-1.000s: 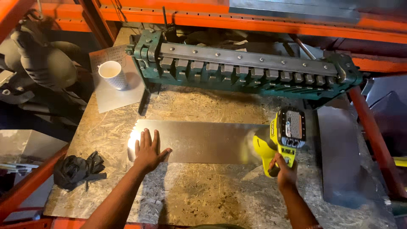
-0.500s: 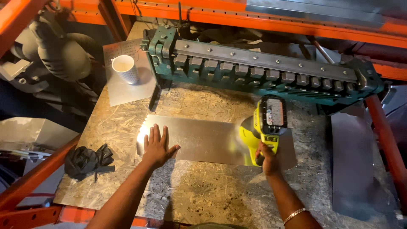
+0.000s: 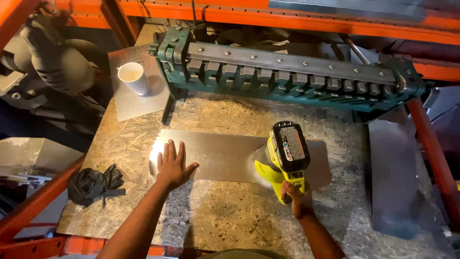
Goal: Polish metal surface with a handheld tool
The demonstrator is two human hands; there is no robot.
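At frame centre we are pressing a metal sheet (image 3: 225,156) onto the desk (image 3: 230,216): our left hand (image 3: 173,165) is lying flat and open on its left end, while our right hand (image 3: 295,194) is gripping a yellow power tool (image 3: 285,156) over its right part. A green bending machine (image 3: 287,74) is sitting above, a cup (image 3: 132,76) upper left, black gloves (image 3: 93,182) lower left.

Left hand (image 3: 173,165) flat (fingers spread), right hand (image 3: 295,194) fisted, closed grip

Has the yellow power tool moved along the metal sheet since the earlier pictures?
Yes. The yellow power tool has moved left along the metal sheet, from its right edge towards the left hand pressing it flat.
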